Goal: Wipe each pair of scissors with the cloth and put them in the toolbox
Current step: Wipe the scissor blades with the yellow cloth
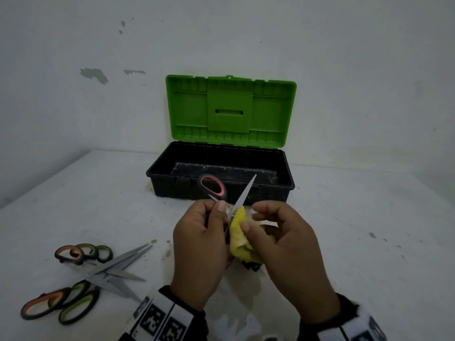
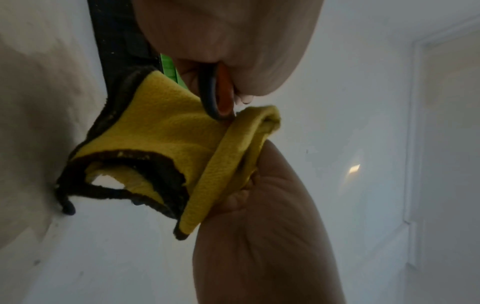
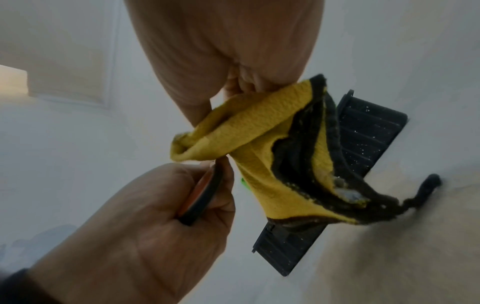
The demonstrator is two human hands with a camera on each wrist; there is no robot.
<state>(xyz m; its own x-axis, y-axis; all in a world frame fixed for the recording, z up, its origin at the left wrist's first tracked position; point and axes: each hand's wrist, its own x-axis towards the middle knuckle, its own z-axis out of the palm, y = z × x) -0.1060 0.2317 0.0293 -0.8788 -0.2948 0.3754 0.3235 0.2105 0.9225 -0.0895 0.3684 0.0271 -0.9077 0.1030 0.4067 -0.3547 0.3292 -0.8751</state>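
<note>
Both hands (image 1: 242, 244) work yellow cloth (image 1: 240, 232) along red-handled scissors (image 1: 222, 193).

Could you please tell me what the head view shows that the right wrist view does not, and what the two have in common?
Only the head view shows the pile of green- and orange-handled scissors on the white table, the raised green lid, and the bare steel blade of the held pair. Only the right wrist view shows the cloth's dark border and the black toolbox's ribbed outer wall. Both show the left hand gripping the red-handled scissors and the right hand pinching the yellow cloth.
</note>
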